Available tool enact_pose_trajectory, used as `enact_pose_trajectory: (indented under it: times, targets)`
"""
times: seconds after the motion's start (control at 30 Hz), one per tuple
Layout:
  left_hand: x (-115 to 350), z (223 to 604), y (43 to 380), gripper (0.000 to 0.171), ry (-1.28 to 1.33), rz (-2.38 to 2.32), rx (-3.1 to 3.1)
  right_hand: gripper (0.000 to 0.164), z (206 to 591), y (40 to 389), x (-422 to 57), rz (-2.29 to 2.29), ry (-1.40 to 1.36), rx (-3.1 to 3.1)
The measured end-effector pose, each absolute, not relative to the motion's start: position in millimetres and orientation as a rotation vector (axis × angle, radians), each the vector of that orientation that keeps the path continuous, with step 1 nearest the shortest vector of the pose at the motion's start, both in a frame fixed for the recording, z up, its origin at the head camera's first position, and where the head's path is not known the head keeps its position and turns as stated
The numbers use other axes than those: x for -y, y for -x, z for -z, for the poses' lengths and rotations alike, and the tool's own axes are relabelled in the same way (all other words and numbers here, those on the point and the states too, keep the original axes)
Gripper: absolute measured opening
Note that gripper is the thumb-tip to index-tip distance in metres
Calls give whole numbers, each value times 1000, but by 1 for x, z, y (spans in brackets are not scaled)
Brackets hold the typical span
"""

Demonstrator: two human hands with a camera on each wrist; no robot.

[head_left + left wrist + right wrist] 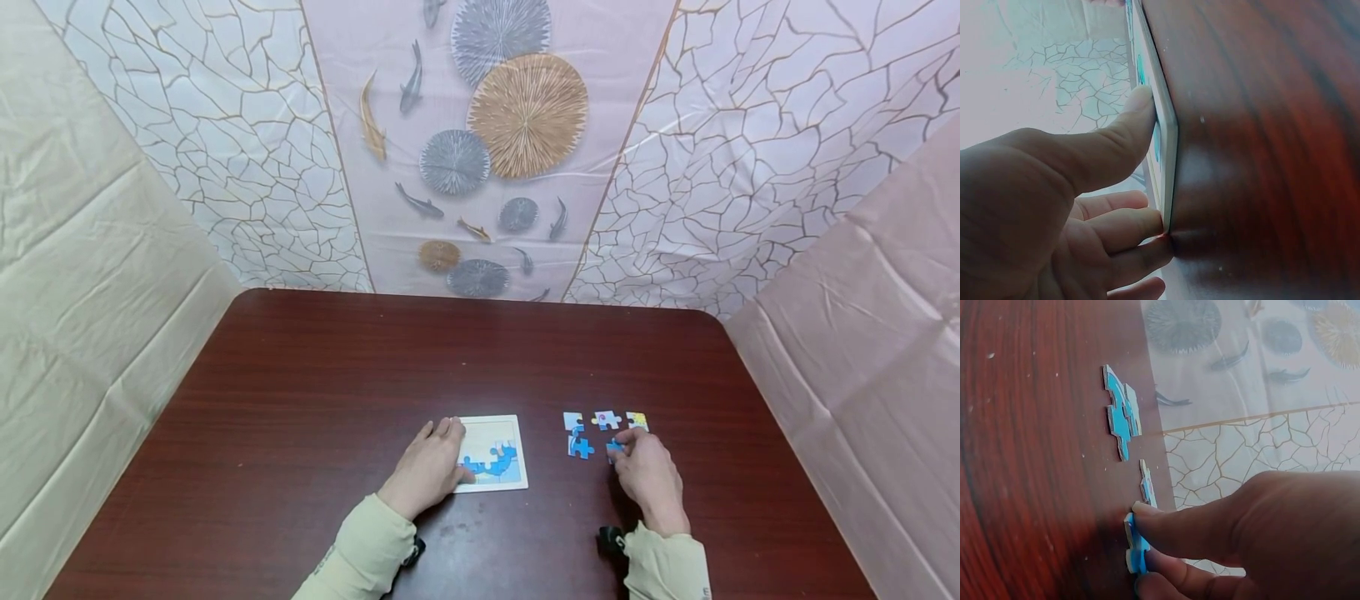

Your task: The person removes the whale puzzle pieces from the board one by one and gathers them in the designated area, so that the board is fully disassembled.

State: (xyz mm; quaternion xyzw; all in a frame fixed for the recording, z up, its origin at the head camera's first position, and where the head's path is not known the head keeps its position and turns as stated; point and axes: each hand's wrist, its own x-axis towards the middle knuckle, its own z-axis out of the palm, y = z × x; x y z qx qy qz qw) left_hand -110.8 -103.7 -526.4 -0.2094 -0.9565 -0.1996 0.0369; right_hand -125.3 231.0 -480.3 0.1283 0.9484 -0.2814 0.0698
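Note:
A light wooden puzzle tray [491,420] lies on the table, partly filled with blue pieces [501,460] along its lower part. My left hand [426,467] rests over the tray's left side, hiding that part. In the left wrist view its thumb [1116,140] presses on the tray near the rim, and the extended fingers touch the edge. To the right, my right hand [651,477] pinches a blue puzzle piece [1137,547] between thumb and fingers, close to the tabletop. Near it lie another blue piece [581,447], a pale piece [572,421], a pinkish piece [606,419] and a yellow-patterned piece [637,420].
The dark red-brown wooden table [337,358] has rounded far corners. Patterned cloth [480,167] hangs behind it, and plain pale cloth walls [97,275] stand on both sides. Dark wrist straps [611,540] show below the hands.

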Motion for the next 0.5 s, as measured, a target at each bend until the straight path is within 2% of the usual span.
enact_pose_trajectory:
  times: [0.33, 0.5]
  targets:
    - [106, 544, 116, 75, 664, 580, 2899, 28, 480, 128, -226, 911, -367, -2894]
    - [107, 541, 115, 74, 683, 572, 2896, 29, 477, 127, -213, 932, -332, -2912]
